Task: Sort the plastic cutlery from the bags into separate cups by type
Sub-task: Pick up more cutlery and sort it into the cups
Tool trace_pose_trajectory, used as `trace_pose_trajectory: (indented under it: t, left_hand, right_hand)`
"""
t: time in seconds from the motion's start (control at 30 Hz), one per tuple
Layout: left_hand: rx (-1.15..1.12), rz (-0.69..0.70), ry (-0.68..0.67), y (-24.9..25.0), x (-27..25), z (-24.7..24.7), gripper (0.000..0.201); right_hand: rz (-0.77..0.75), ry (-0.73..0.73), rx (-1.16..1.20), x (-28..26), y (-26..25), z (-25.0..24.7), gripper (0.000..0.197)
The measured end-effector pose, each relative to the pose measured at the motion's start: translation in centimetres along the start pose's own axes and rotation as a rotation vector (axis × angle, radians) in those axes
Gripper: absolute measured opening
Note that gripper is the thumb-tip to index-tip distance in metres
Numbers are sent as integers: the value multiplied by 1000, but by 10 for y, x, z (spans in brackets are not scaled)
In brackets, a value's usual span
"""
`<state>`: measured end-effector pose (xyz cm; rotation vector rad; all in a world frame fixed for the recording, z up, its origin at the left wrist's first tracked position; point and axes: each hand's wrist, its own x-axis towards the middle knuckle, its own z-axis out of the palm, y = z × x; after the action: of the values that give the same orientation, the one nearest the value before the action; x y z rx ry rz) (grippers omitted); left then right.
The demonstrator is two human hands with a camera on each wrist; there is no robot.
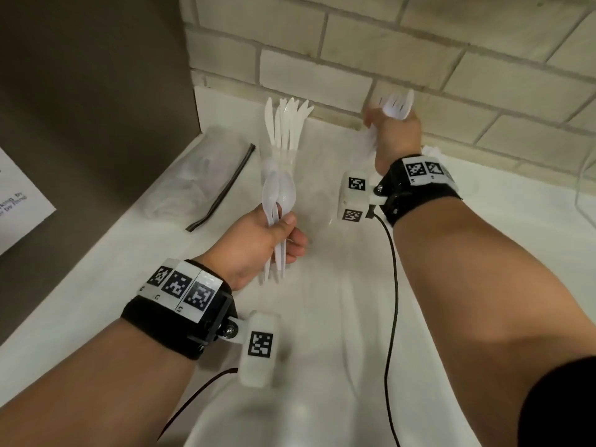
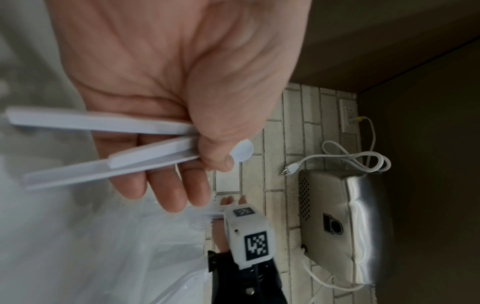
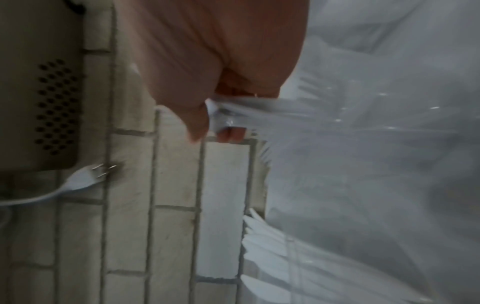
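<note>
My left hand [image 1: 283, 233] grips a bunch of white plastic spoons [image 1: 279, 195] by their handles, bowls pointing up, over the white counter. The left wrist view shows the thumb of that left hand [image 2: 207, 156] pressing the spoon handles [image 2: 103, 123] against the fingers. My right hand [image 1: 387, 124] is raised near the brick wall and grips white plastic forks [image 1: 398, 104], blurred by motion. In the right wrist view the right hand [image 3: 215, 123] holds that white cutlery [image 3: 223, 117], but its type is too blurred to tell. White knives [image 1: 287, 124] stand upright in a clear cup [image 1: 283, 153] behind my left hand.
A clear zip bag [image 1: 193, 175] with a black strip lies at the left on the white-covered counter [image 1: 338, 317]. A brown cabinet side [image 1: 96, 108] bounds the left, and the brick wall [image 1: 419, 59] the back. A metal appliance [image 2: 337, 216] with a loose cord stands by the wall.
</note>
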<state>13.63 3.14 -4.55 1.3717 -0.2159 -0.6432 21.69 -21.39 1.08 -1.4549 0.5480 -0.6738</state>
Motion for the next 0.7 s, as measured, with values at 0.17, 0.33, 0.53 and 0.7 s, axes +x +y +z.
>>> trace_pose_trajectory:
  t: [0.17, 0.33, 0.53, 0.7]
  left_hand:
    - [-4, -32, -11, -1, -1, 0, 12]
    - [-31, -45, -36, 0, -3, 5, 13]
    - [-18, -51, -100, 6, -8, 7, 14]
    - [3, -64, -212, 7, -18, 13, 18]
  right_hand:
    - [-22, -31, -54, 8, 15, -3, 41]
    - [-179, 20, -132, 2, -2, -7, 28]
    - [-291, -150, -232, -60, -32, -20, 15]
    - [-29, -634, -439, -137, -38, -34, 27]
